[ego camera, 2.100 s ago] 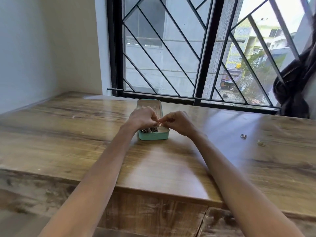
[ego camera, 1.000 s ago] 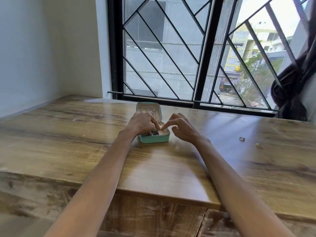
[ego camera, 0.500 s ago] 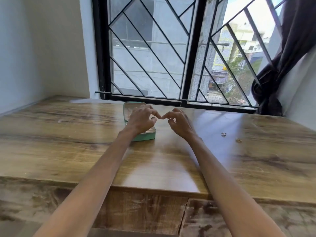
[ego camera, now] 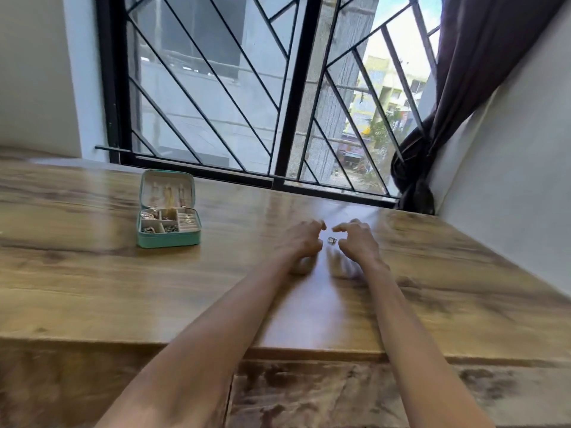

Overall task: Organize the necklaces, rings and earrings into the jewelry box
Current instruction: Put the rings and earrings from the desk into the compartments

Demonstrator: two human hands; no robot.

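Note:
A small teal jewelry box (ego camera: 168,239) stands open on the wooden table (ego camera: 123,288), left of centre. Its lid is upright with earrings hung inside, and its compartments hold several pieces of jewelry. To the right, a silver ring (ego camera: 331,240) lies on the table between my two hands. My left hand (ego camera: 304,240) hovers just left of the ring with loosely curled fingers, holding nothing. My right hand (ego camera: 358,242) hovers just right of it, fingers also loosely curled and holding nothing. Neither hand touches the ring.
A barred window (ego camera: 247,88) runs along the far edge of the table. A dark curtain (ego camera: 432,134) hangs at the right, bunched against a white wall (ego camera: 509,180). The table's front edge (ego camera: 309,353) is near me.
Both hands left the jewelry box and moved right across the table to the ring. The view turned right, so the box now sits to the left.

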